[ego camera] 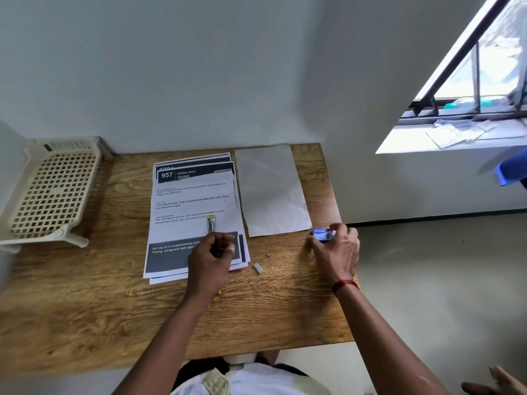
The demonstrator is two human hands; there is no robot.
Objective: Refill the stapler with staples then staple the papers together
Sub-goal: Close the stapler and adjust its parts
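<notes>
Gripping the stapler (211, 224) on the papers (196, 215), left hand (212, 252); right hand (338, 246) clamps the box (323, 234) at the bench's (85, 295) right edge: spill risk.

The left hand (212, 253) hides most of the stapler (211, 223); only its tip shows. The right hand (338, 249) half covers the blue staple box (323, 234), its label too blurred to read.

Wooden table (85, 309) — papers (194, 206), staples (258, 267), rack (48, 192).
</notes>
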